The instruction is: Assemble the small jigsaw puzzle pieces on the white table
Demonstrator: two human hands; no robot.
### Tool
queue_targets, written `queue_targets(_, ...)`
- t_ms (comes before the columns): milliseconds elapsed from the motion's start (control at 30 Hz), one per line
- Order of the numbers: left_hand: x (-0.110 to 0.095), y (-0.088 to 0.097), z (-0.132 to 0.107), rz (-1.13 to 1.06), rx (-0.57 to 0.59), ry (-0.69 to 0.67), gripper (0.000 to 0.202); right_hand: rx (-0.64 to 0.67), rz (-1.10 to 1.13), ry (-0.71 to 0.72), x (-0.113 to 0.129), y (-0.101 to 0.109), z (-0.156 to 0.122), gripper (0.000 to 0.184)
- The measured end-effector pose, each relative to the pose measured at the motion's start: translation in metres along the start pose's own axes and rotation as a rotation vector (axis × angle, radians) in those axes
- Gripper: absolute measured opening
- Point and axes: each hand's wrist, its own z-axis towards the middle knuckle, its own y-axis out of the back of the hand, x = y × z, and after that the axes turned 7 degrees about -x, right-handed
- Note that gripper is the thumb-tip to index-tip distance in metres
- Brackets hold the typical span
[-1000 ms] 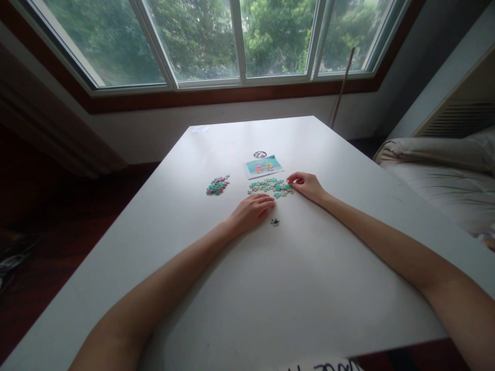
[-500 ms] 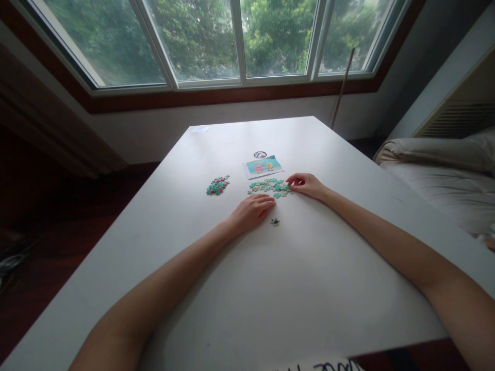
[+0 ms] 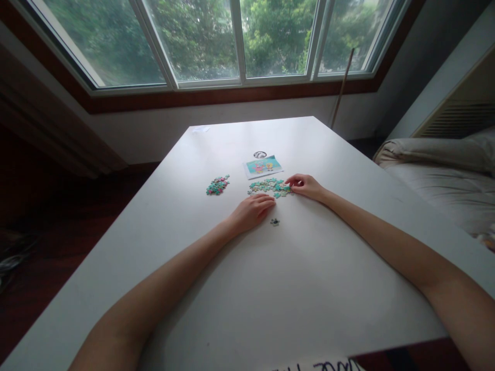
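Note:
Loose jigsaw puzzle pieces point(image 3: 267, 185), mostly green and pale yellow, are spread in a patch at the middle of the white table. My left hand point(image 3: 253, 210) rests palm down just in front of them, its fingers stretched out and nothing seen in it. At the patch's right end, thumb and fingers of my right hand point(image 3: 304, 186) are pinched together on a green puzzle piece point(image 3: 288, 189), partly hidden by the fingertips. A small cluster of dark pieces point(image 3: 275, 222) lies nearer me, right of my left hand.
Behind the patch lies a picture card point(image 3: 263, 166) with cartoon figures on turquoise, and beyond it a dark-rimmed round item point(image 3: 260, 154). A heap of green and pink pieces point(image 3: 217, 185) sits to the left. The white table point(image 3: 270, 288) ends before a window.
My right hand has shifted very slightly at the patch's right end. The left hand and the heaps look the same.

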Motion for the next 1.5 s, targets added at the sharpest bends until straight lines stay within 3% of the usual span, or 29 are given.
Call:
queue_targets(500, -0.0012, 0.0003, 0.0009, -0.006, -0.001, 0.004, 0.028, 0.019, -0.069, 0.067, 0.0002, 0.0012, -0.0007, 0.022)
queue_targets(833, 0.0010, -0.0022, -0.0011, -0.002, -0.006, 0.000, 0.030, -0.116, -0.163, 0.036, 0.0012, 0.0015, -0.0008, 0.015)
queue_targets(1133, 0.0003, -0.0013, -0.0003, -0.001, -0.002, -0.005, 0.029, -0.060, -0.126, 0.056, 0.0031, 0.0010, -0.0008, 0.014)
queue_targets(1267, 0.0008, -0.0012, -0.0013, -0.003, 0.001, -0.004, 0.029, -0.055, -0.051, -0.008, 0.0015, 0.0019, 0.0002, 0.018)
queue_targets(1400, 0.0011, -0.0010, -0.0018, -0.001, 0.003, -0.001, 0.029, -0.178, 0.068, -0.097, -0.0029, 0.0021, 0.0011, 0.024)
queue_targets(1500, 0.0009, -0.0008, -0.0016, -0.006, -0.003, -0.002, 0.029, -0.283, -0.021, -0.129, -0.0025, 0.0021, 0.0005, 0.019)
